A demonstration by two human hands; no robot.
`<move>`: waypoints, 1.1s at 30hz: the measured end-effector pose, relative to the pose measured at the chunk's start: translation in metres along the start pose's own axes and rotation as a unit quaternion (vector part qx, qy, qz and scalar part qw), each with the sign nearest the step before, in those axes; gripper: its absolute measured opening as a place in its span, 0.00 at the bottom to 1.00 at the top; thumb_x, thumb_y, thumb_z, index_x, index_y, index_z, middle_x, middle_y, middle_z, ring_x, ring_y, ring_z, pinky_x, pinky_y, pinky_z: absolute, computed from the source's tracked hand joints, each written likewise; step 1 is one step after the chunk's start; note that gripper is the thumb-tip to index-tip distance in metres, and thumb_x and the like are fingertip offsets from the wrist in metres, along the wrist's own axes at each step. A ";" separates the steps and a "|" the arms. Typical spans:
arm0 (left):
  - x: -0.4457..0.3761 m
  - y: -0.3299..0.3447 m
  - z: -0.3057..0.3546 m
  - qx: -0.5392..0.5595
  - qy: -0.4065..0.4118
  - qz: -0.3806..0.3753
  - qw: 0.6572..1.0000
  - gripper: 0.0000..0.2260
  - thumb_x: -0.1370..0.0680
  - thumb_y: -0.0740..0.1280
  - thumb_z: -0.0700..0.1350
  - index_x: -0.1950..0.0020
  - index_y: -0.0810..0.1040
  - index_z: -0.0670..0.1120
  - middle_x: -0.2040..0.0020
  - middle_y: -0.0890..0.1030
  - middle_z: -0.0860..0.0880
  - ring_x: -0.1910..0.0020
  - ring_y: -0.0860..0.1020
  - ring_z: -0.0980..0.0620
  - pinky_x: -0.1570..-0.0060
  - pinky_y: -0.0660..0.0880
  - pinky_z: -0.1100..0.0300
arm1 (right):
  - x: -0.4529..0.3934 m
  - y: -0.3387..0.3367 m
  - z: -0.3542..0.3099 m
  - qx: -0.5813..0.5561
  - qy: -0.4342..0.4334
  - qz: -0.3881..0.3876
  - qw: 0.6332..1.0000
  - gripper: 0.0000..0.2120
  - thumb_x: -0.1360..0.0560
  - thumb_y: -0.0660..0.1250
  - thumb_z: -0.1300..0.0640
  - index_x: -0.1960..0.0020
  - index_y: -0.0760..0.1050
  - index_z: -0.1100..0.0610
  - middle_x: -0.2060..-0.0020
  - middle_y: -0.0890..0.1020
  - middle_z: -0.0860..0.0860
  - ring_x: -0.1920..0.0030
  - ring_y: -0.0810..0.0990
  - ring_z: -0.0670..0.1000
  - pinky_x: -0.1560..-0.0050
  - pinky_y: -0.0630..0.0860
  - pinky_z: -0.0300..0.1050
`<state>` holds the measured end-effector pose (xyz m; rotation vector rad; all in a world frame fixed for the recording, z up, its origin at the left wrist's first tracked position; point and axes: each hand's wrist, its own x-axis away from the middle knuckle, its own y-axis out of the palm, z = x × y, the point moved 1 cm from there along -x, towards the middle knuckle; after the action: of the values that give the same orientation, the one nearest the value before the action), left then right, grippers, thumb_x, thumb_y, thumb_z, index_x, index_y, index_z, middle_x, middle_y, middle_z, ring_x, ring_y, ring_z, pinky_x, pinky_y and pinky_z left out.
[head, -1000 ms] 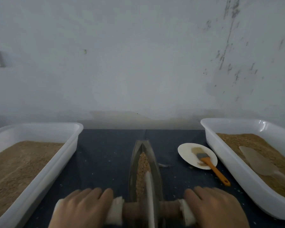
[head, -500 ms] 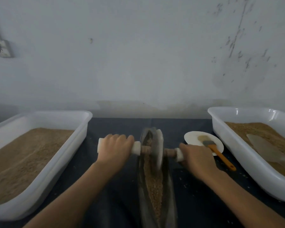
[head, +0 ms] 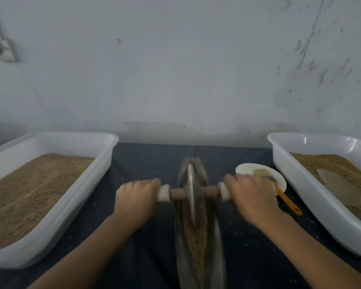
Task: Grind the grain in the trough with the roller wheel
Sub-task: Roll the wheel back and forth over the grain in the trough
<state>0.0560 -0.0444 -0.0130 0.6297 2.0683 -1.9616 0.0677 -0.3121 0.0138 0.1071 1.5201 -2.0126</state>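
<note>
Both hands grasp the wooden axle of the roller wheel (head: 191, 192), the left hand (head: 137, 198) curled round its left end and the right hand (head: 251, 196) round its right end. The wheel stands upright in the metal trough (head: 218, 243) on the dark tabletop (head: 146, 163), its rim in the grain (head: 196, 243). White tubs (head: 104, 161) of what looks like ground grain flank it, though blur softens detail.
</note>
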 end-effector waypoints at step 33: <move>0.056 -0.054 0.015 -0.001 0.111 0.015 0.994 0.22 0.49 0.80 0.46 0.64 0.71 0.51 0.72 0.73 0.52 0.75 0.74 0.49 0.74 0.63 0.59 | 0.077 -0.018 0.004 -0.107 -0.014 0.001 0.994 0.26 0.53 0.81 0.47 0.61 0.71 0.45 0.72 0.74 0.45 0.74 0.74 0.47 0.77 0.73 0.44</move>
<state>-0.0200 -0.0519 0.0090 0.9096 2.1701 -1.9505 -0.0028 -0.3450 -0.0008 -0.0057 1.7054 -1.8283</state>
